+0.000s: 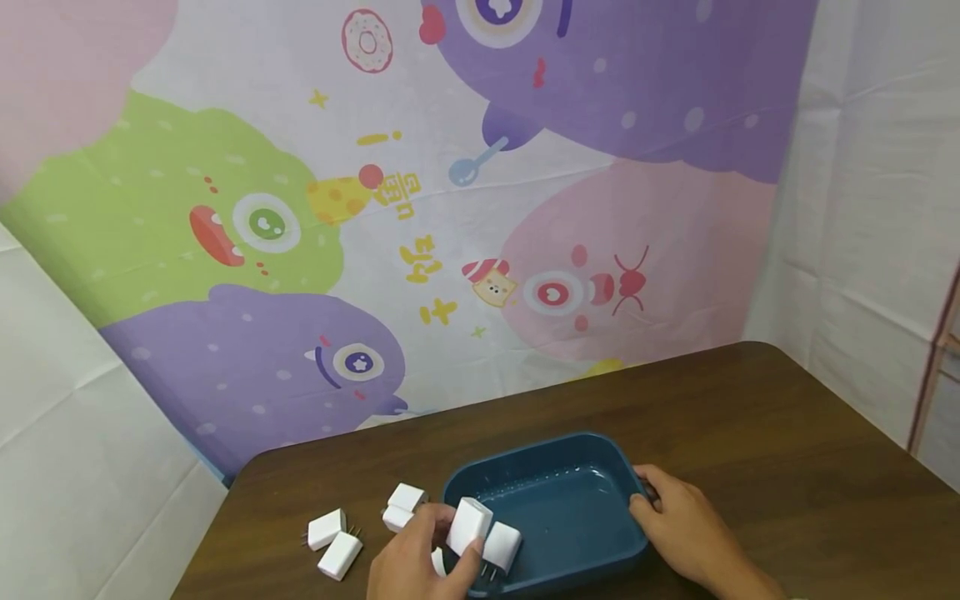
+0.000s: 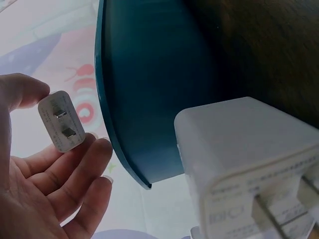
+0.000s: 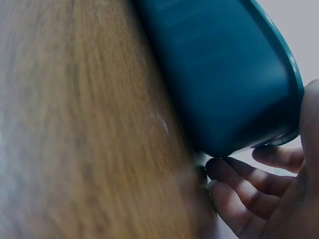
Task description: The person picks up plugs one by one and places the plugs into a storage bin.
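Between the thumb and index finger of my left hand [image 1: 420, 554] is a white plug-in charger [image 1: 469, 525], pinched above the left end of a dark blue tray [image 1: 558, 575]. Its two prongs face the camera in the left wrist view. Another white charger [image 1: 502, 547] shows just inside that end of the tray, prongs toward the near side. My right hand [image 1: 682, 525] grips the tray's right end, thumb at the rim and fingers against the outside wall. A further charger [image 1: 438, 562] is partly hidden behind my left hand.
Left of the tray, two chargers lie close together on the brown table [image 1: 750, 433]: one charger [image 1: 327, 529] and a nearer charger [image 1: 341, 556]. Two more chargers [image 1: 407, 497] sit beside the tray's left end. A cartoon-printed cloth [image 1: 420, 358] hangs behind the table.
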`<state>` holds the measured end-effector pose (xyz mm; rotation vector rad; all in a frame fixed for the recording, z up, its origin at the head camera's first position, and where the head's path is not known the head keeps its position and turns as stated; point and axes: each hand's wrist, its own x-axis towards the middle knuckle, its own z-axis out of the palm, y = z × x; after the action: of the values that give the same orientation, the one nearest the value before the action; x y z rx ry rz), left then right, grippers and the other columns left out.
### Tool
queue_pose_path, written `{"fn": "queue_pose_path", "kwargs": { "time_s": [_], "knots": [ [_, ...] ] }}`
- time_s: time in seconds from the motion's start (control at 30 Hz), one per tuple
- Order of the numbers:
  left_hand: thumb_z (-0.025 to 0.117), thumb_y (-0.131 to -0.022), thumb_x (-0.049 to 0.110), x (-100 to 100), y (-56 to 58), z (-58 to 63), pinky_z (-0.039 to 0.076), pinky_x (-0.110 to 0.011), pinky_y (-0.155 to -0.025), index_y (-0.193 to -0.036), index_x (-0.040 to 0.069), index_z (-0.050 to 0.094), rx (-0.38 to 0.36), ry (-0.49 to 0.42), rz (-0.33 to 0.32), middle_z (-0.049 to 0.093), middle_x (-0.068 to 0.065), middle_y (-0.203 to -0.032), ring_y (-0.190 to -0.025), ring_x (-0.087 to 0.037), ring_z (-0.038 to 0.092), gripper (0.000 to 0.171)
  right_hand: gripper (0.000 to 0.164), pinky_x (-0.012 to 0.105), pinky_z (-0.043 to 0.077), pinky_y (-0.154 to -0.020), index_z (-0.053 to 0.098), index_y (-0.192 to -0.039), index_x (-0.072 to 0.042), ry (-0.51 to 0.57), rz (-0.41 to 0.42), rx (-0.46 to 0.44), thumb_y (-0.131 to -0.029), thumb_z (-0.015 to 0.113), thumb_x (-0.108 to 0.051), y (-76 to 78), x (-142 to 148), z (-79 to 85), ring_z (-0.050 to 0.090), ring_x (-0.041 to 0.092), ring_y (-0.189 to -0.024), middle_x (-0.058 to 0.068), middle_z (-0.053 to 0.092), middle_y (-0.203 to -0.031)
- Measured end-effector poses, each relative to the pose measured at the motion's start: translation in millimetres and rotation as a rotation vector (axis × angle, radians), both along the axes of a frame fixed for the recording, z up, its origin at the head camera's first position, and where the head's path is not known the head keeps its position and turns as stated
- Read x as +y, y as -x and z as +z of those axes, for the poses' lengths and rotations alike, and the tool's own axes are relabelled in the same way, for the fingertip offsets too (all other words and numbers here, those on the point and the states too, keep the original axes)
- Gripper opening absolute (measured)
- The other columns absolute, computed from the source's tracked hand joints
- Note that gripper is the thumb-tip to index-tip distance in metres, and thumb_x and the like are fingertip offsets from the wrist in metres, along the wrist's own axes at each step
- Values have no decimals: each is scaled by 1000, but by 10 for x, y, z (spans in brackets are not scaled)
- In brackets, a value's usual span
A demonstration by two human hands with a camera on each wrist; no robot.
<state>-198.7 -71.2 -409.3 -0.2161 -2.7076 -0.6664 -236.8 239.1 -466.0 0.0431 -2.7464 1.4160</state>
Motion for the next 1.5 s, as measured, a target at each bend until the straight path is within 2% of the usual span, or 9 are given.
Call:
{"fn": "queue_pose_path", "kwargs": {
  "time_s": [0.23,0.47,0.7,0.97,1.3,1.5],
  "knots": [
    [78,-79,47,-1,47,-37,40,-24,-55,-96,23,63,-24,20,-42,62,18,-78,-63,3,51,33,33,33,49,-73,62,-129,-7,-1,-6,11,-97,59,-17,4,-5,8,59,11,-82,0,62,-97],
    [77,-79,48,4,68,-84,43,-26,-56,-96,23,64,-30,31,-72,62,19,-80,-65,5,51,33,35,33,49,-74,62,-130,-6,-9,-5,4,-97,59,-17,-2,-6,12,59,11,-83,0,62,-99],
    [77,-79,47,9,95,-97,46,-30,-59,-94,23,63,13,79,-130,60,19,-81,-69,1,55,32,35,33,49,-73,62,-129,-6,-7,-7,0,-96,59,-17,-1,-10,21,59,11,-83,0,62,-99],
    [78,-77,44,25,150,-149,43,-26,-56,-92,23,64,75,123,-203,58,20,-78,-66,5,50,30,36,34,50,-75,62,-130,-5,-11,-9,0,-96,60,-17,-1,-8,16,60,12,-86,2,64,-103],
    [78,-77,47,90,201,-135,37,-25,-53,-92,21,64,18,173,-209,52,18,-72,-60,2,44,33,36,33,50,-74,61,-130,-6,1,-6,-3,-97,59,-17,-4,-5,11,59,11,-85,1,64,-103],
    [79,-76,47,107,242,-144,41,-28,-55,-92,21,66,23,214,-223,58,16,-76,-63,-1,49,33,35,32,50,-73,61,-130,-5,12,-10,-8,-97,59,-16,3,-9,8,60,11,-84,1,64,-102]
  ]
}}
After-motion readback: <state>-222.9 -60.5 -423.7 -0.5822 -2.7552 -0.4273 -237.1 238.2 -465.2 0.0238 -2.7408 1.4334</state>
